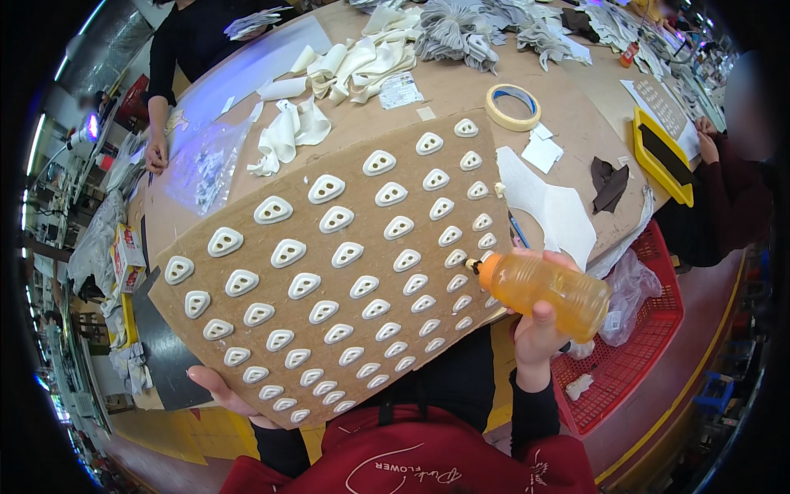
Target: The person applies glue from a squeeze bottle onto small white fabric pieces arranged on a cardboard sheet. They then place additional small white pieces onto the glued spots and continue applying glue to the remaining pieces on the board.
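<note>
My left hand grips the lower left edge of a brown board, its thumb showing and its other fingers hidden beneath. Rows of small white rounded-triangle pieces, each with dark holes, cover the tilted board. In my right hand is a clear squeeze bottle of amber liquid, my fingers wrapped round it. Its orange cap and narrow dark tip point left, at a white piece near the board's right side. Whether the tip touches that piece I cannot tell.
On the table lie cream fabric strips, grey fabric bundles, a tape roll and a white cutout. A red basket stands at right, holding plastic. Two people work nearby, one beside a yellow tray.
</note>
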A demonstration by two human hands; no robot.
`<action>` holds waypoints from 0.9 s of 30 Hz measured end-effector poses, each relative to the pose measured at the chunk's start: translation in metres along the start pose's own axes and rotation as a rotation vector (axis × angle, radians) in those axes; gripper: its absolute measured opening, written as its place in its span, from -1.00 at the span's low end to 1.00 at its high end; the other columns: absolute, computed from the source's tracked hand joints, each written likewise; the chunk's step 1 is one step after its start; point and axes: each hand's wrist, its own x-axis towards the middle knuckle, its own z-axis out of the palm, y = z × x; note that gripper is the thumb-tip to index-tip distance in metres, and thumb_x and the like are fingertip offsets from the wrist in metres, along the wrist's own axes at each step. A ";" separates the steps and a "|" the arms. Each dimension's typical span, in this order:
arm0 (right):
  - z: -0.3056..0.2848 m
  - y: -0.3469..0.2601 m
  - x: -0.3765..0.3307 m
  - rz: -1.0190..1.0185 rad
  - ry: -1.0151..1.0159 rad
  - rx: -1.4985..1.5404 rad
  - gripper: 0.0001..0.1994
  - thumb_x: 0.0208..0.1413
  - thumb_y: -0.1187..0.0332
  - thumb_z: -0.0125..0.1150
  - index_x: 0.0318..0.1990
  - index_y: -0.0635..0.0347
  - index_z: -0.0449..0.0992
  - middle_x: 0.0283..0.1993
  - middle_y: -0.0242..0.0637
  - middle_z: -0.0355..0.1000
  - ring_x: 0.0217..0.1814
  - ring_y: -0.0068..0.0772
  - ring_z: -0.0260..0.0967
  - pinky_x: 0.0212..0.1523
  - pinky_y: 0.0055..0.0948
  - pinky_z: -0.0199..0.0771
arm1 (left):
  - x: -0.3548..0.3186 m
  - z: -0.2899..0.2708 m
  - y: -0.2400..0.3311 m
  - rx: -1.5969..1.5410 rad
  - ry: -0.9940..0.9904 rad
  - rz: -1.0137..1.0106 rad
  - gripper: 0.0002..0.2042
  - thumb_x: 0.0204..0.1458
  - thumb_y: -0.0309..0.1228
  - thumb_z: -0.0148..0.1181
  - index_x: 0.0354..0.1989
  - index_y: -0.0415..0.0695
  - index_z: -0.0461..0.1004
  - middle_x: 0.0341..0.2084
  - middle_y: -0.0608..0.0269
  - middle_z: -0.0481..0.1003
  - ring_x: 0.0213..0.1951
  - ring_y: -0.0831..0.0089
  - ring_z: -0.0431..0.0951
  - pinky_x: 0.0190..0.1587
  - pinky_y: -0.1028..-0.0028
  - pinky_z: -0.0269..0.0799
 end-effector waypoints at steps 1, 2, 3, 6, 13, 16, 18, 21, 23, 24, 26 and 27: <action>0.002 0.000 0.000 0.000 0.006 0.011 -0.29 -0.04 -0.12 0.25 0.03 0.35 0.24 -0.14 0.05 0.45 -0.32 -0.35 0.48 -0.55 -0.63 0.44 | 0.001 0.001 0.000 -0.012 -0.016 -0.009 -0.23 0.11 0.21 -0.18 0.36 -0.04 -0.12 0.30 -0.05 0.01 0.26 0.00 0.13 0.21 -0.20 0.10; 0.003 -0.001 -0.001 0.011 0.007 0.020 -0.28 -0.05 -0.14 0.24 0.03 0.34 0.24 -0.14 0.04 0.45 -0.32 -0.36 0.48 -0.56 -0.63 0.43 | 0.000 0.000 0.000 0.000 -0.004 -0.004 -0.23 0.11 0.21 -0.18 0.35 -0.05 -0.12 0.30 -0.06 0.01 0.26 0.00 0.13 0.21 -0.21 0.09; 0.005 -0.001 -0.002 0.023 0.009 0.028 -0.27 -0.05 -0.15 0.24 0.03 0.33 0.24 -0.14 0.04 0.45 -0.33 -0.36 0.48 -0.57 -0.64 0.43 | 0.000 -0.002 0.001 0.013 0.008 0.000 -0.23 0.11 0.21 -0.18 0.35 -0.05 -0.11 0.30 -0.06 0.00 0.26 0.00 0.13 0.21 -0.21 0.09; 0.004 -0.004 -0.006 0.138 -0.033 0.120 -0.25 -0.06 -0.22 0.20 0.04 0.31 0.24 -0.16 0.03 0.44 -0.34 -0.40 0.47 -0.60 -0.65 0.40 | 0.002 0.001 0.000 -0.002 0.000 0.005 -0.22 0.11 0.21 -0.18 0.35 -0.08 -0.11 0.30 -0.08 0.00 0.26 0.00 0.13 0.20 -0.21 0.09; 0.002 -0.004 -0.003 0.375 0.138 0.583 -0.22 0.00 -0.33 0.01 0.10 0.23 0.20 -0.10 0.03 0.43 -0.31 -0.40 0.44 -0.60 -0.63 0.30 | -0.004 0.004 0.005 -0.028 0.016 0.006 -0.20 0.10 0.21 -0.15 0.36 -0.09 -0.16 0.29 -0.12 0.00 0.24 -0.03 0.16 0.18 -0.20 0.14; 0.006 -0.005 0.001 0.230 0.150 0.343 -0.21 0.01 -0.34 -0.02 0.12 0.21 0.19 -0.08 0.03 0.42 -0.29 -0.43 0.42 -0.61 -0.68 0.21 | -0.009 -0.001 0.008 0.049 0.066 0.047 -0.19 0.09 0.20 -0.13 0.36 -0.09 -0.17 0.29 -0.15 -0.01 0.24 -0.05 0.15 0.18 -0.20 0.15; 0.010 -0.006 0.001 0.156 0.139 0.225 -0.22 0.02 -0.32 -0.01 0.13 0.21 0.18 -0.06 0.04 0.42 -0.26 -0.41 0.42 -0.59 -0.66 0.22 | -0.010 0.000 0.010 0.072 0.068 0.043 -0.19 0.09 0.19 -0.11 0.36 -0.10 -0.17 0.29 -0.16 -0.02 0.24 -0.05 0.16 0.17 -0.20 0.16; 0.011 -0.005 0.002 0.112 0.121 0.165 -0.24 0.03 -0.30 0.01 0.13 0.21 0.18 -0.05 0.04 0.41 -0.23 -0.39 0.42 -0.58 -0.62 0.25 | -0.010 -0.003 0.013 0.099 0.011 0.010 -0.24 0.12 0.16 -0.12 0.36 -0.06 -0.12 0.32 -0.09 -0.06 0.28 -0.05 0.06 0.21 -0.24 0.03; 0.011 -0.004 0.001 0.100 0.126 0.159 -0.24 0.03 -0.29 0.02 0.13 0.21 0.18 -0.05 0.05 0.41 -0.21 -0.38 0.43 -0.57 -0.62 0.26 | -0.010 -0.004 0.014 0.101 -0.013 0.002 -0.26 0.13 0.15 -0.13 0.36 -0.04 -0.09 0.33 -0.06 -0.08 0.30 -0.05 0.01 0.22 -0.26 -0.03; 0.012 -0.003 0.000 0.099 0.127 0.159 -0.24 0.03 -0.29 0.03 0.13 0.21 0.18 -0.04 0.05 0.41 -0.21 -0.37 0.43 -0.57 -0.62 0.26 | -0.010 -0.004 0.012 0.094 -0.007 0.008 -0.26 0.12 0.15 -0.12 0.36 -0.04 -0.09 0.33 -0.06 -0.08 0.30 -0.05 0.01 0.22 -0.26 -0.02; 0.013 -0.003 -0.001 0.095 0.130 0.158 -0.25 0.03 -0.28 0.04 0.13 0.21 0.18 -0.04 0.07 0.40 -0.20 -0.35 0.43 -0.57 -0.62 0.27 | -0.010 -0.002 0.011 0.079 -0.006 0.014 -0.25 0.12 0.15 -0.12 0.36 -0.05 -0.10 0.33 -0.06 -0.08 0.30 -0.05 0.02 0.22 -0.26 -0.01; 0.013 -0.003 -0.002 0.097 0.131 0.161 -0.25 0.03 -0.27 0.04 0.13 0.21 0.18 -0.04 0.07 0.40 -0.20 -0.34 0.43 -0.57 -0.62 0.28 | -0.010 -0.001 0.010 0.071 -0.011 0.014 -0.25 0.12 0.15 -0.12 0.36 -0.05 -0.10 0.33 -0.06 -0.08 0.30 -0.05 0.02 0.22 -0.26 -0.01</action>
